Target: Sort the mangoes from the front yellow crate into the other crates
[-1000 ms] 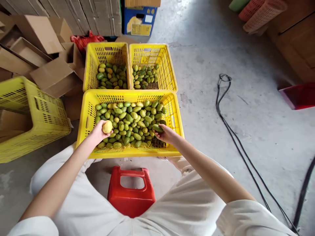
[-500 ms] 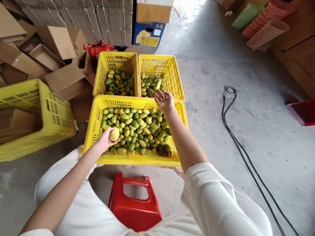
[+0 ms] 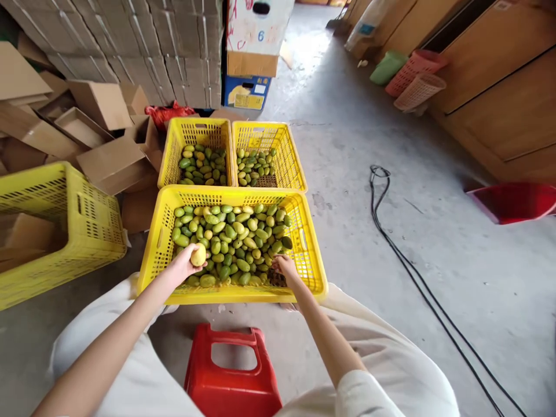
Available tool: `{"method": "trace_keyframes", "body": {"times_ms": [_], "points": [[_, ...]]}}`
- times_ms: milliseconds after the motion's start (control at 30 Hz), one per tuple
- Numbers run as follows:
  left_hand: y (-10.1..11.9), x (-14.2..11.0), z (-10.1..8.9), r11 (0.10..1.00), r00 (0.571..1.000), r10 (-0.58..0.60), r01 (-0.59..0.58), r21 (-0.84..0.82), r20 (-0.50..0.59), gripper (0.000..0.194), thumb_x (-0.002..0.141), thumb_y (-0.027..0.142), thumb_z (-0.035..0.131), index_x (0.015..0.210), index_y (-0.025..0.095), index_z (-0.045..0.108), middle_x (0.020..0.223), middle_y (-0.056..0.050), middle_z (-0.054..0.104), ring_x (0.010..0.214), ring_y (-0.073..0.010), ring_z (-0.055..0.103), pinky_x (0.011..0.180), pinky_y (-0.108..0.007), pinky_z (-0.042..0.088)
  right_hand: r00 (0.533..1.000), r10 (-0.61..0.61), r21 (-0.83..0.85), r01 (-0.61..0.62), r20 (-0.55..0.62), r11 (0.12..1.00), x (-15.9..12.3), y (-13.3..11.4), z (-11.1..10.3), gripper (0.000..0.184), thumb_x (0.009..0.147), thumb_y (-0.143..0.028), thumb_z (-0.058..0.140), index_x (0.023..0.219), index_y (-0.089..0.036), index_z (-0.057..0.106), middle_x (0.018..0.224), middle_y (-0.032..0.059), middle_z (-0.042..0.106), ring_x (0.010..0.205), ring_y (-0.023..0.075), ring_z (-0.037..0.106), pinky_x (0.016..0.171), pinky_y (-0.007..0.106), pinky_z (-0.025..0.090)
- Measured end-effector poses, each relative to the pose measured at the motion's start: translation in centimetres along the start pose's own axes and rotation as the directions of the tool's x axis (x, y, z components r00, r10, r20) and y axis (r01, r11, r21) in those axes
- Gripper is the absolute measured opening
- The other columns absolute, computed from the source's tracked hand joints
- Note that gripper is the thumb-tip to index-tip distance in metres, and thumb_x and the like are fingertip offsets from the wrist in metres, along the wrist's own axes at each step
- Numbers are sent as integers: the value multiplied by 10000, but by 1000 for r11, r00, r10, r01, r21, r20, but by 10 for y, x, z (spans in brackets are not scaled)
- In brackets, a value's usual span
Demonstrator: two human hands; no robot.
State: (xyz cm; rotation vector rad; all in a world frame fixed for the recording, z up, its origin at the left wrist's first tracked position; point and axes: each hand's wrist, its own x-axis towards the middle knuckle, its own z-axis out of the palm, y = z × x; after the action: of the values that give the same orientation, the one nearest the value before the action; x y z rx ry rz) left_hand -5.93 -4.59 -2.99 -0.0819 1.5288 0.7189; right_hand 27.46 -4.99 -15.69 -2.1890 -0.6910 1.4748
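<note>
While the left hand point(image 3: 186, 265) closes its fingers around a pale yellow fruit point(image 3: 198, 255), the right hand point(image 3: 284, 266) dips into the near crate point(image 3: 230, 298) with fingers bent; whether it pinches anything I cannot tell. Green and yellowish fruits point(image 3: 243, 265) spread between and beyond both hands, a dark one point(image 3: 286, 243) lying just past the right. Farther ahead of the hands, two more yellow crates, a left one point(image 3: 165, 159) and a right one point(image 3: 296, 165), hold similar fruits. Closer to the body, between the forearms, sits a red stool point(image 3: 234, 391); black cable point(image 3: 403, 260) lies well to the right hand's right, on the floor point(image 3: 347, 243).
</note>
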Motion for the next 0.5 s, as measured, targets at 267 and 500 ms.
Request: {"method": "trace_keyframes", "body": {"times_ms": [267,500], "points": [[9,-3,18,984,984,174,-174,24,-20,239,1088,-25,840,1074,198,756,876,-64,808,600,-155,753,542,-177,577,923,-385,-450,347,6,823,-49,50,15,451,1112,-112,647,805,-300,377,936,83,777,1125,337,857,985,376,567],[121,36,92,900,903,424,-428,-82,-65,202,1189,83,784,1331,225,811,1081,-90,812,891,-154,811,780,-162,715,862,-500,-634,430,78,643,-36,57,20,416,1108,-90,702,824,-289,473,918,71,835,983,267,876,835,301,515]]}}
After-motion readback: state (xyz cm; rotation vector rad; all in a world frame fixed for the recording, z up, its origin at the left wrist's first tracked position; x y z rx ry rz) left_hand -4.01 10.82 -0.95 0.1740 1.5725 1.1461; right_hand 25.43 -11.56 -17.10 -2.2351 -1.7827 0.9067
